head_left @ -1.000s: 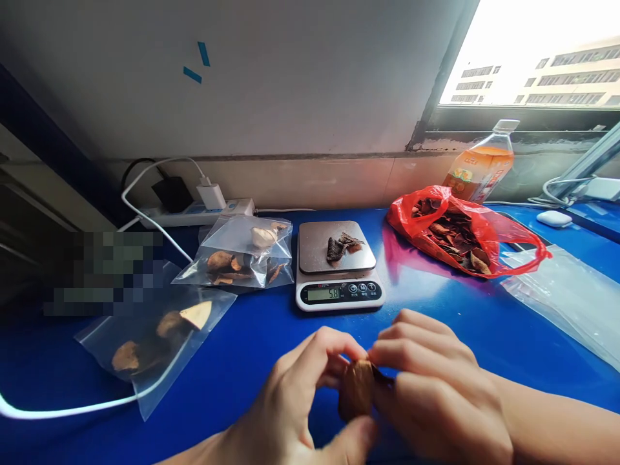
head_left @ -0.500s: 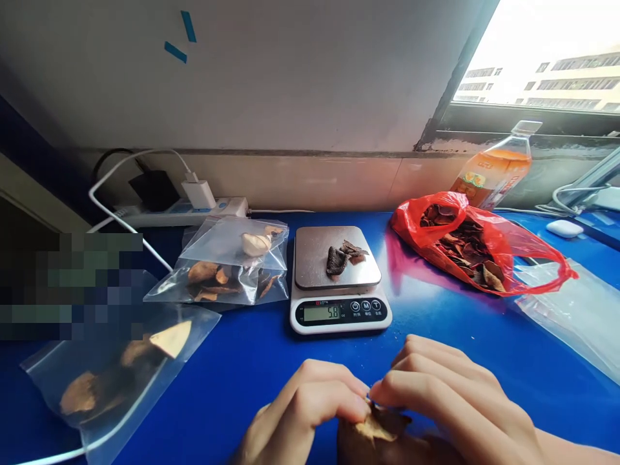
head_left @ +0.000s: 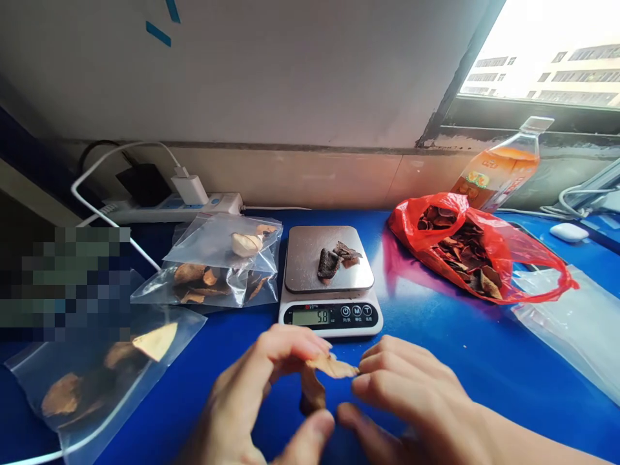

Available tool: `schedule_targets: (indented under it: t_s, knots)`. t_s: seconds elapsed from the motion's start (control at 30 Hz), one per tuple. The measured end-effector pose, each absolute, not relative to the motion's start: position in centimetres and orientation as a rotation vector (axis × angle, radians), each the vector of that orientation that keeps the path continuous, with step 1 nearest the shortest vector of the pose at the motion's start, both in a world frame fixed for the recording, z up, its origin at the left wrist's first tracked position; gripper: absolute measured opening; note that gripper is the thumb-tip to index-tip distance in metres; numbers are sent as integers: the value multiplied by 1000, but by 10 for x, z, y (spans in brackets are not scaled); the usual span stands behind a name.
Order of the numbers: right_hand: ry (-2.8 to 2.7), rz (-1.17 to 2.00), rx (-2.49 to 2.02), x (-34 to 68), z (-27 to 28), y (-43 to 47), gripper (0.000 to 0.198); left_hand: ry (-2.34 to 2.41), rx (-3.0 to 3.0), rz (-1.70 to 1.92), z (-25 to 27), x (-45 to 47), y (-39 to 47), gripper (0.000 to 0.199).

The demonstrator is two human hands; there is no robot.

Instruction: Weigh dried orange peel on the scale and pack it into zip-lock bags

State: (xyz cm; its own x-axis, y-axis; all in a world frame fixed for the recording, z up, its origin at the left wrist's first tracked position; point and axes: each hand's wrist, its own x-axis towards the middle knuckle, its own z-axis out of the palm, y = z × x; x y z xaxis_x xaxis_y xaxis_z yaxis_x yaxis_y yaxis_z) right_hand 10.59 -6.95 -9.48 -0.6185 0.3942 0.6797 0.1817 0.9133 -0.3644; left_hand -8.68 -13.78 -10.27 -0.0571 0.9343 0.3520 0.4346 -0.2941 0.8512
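Observation:
My left hand (head_left: pixel 256 394) is curled around a brown piece of dried peel (head_left: pixel 314 387), its fingertips on the top edge and its thumb by the lower end. The peel's pale flap reaches right to the fingertips of my right hand (head_left: pixel 407 394), which are bent against its tip; that thumb stays apart below. Just beyond my hands stands a digital kitchen scale (head_left: pixel 332 321) reading 5.8. Dark, curled dried peel pieces (head_left: pixel 334 259) lie on its metal plate.
Clear zip bags (head_left: pixel 217 252) and another bag (head_left: pixel 116 368) with peel pieces lie left. A red plastic bag (head_left: pixel 513 252) full of dried pieces sits right, before a drink bottle (head_left: pixel 504 168). Behind are a power strip (head_left: pixel 223 206) and white cable; a clear bag (head_left: pixel 576 329) lies right.
My hands have lifted the dried peel up and left, nearer the scale. The left hand has turned so its thumb shows. The view has shifted slightly; the scale still reads 5.8.

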Motion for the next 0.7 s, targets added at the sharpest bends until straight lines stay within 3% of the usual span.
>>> schedule_targets:
  t_s: [0.17,0.27,0.37,0.47,0.6,0.7]
  knots:
    - [-2424,285,-113,112,-98,-55,34,1877,2181,1151,-77,-114,-92,31]
    - [-2418,181,-52,112,-101,-54,26,2071,2478,971,-62,-117,-59,33]
    - [-2332,75,-63,112,-101,-58,18,2193,2559,604,-52,-110,-31,24]
    - [-2294,47,-170,111,-102,-59,21,2219,2519,418,-48,-104,-13,27]
    - [-2221,37,-256,116,-101,-48,20,2146,2364,455,-39,-111,-9,37]
    - [-2116,-146,-303,132,-92,-29,21,2166,2261,652,-35,-126,-24,44]
